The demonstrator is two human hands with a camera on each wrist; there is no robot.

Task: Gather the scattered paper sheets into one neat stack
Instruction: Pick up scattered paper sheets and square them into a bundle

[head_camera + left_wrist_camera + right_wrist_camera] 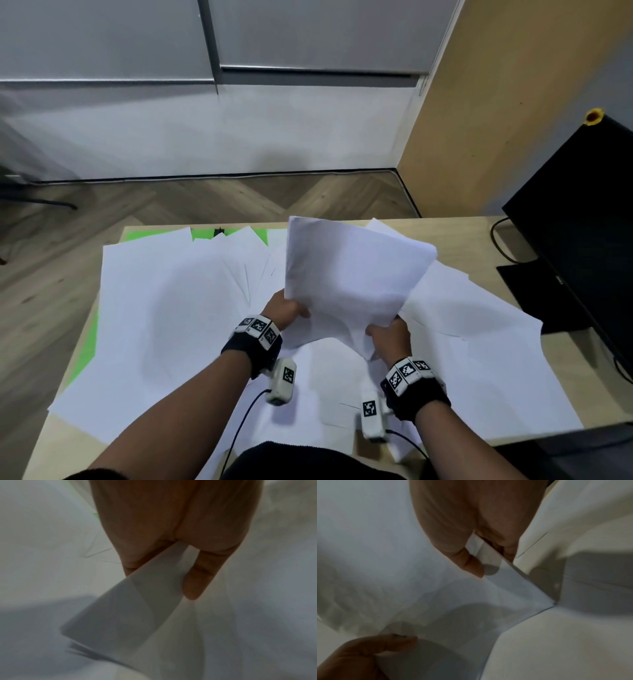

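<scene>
1. The desk point(455, 236) was spread with loose sheets point(164, 308), fanned to the left, to the right and toward the person, with green mat point(85, 346) showing at the left edge
2. A monitor point(582, 219) stood at the far right, well apart from the work
3. The held bundle point(349, 274) was lifted above the middle of the desk, its long axis running up and away from the person, near edge lowest
4. The left hand point(286, 310) pinched the bundle's near-left edge, thumb on top; the right hand point(388, 337) gripped its near-right corner, which was crumpled
5. Judged from this, both hands sat equally near the bundle; the largest loose spread lay left, nearer the left hand
</scene>
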